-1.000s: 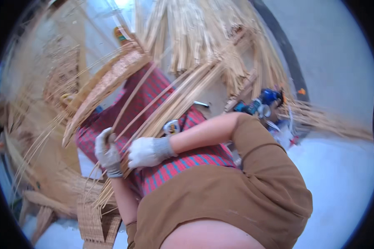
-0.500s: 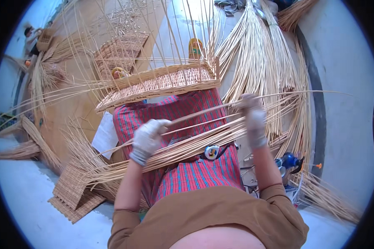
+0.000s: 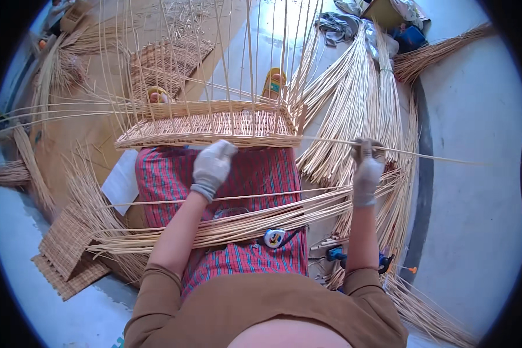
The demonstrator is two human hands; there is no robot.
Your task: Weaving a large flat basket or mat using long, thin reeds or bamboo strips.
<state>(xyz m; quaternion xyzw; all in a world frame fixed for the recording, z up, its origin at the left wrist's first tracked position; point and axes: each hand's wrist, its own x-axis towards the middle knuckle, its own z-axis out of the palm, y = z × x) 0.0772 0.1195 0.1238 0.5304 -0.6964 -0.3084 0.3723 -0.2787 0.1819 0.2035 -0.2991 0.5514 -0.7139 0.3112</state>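
Note:
A partly woven wicker basket (image 3: 209, 124), with tall upright stakes, lies across the far end of my lap. My right hand (image 3: 368, 173), in a pale glove with darker fingertips, is closed on a long thin wicker rod (image 3: 423, 155). The rod runs out to the right and leftward to the basket's right corner, where it blurs. Just in front of the basket's near edge, my gloved left hand (image 3: 212, 167) is closed; whatever its fingers hold is hidden. A bundle of loose wicker rods (image 3: 243, 229) lies over the red striped cloth (image 3: 246, 261) on my lap.
A tape measure (image 3: 274, 238) rests by the bundle. Big sheaves of rods (image 3: 345, 110) spread on the right floor. Woven panels (image 3: 69, 243) lie at lower left, another woven piece (image 3: 168, 64) beyond the basket. A blue tool (image 3: 337, 254) is beside my right forearm. Another person appears at far upper left.
My right hand has moved right and lower with a rod; my left hand has risen toward the basket edge. The rod stretched between both hands before now reaches from the basket corner past my right hand.

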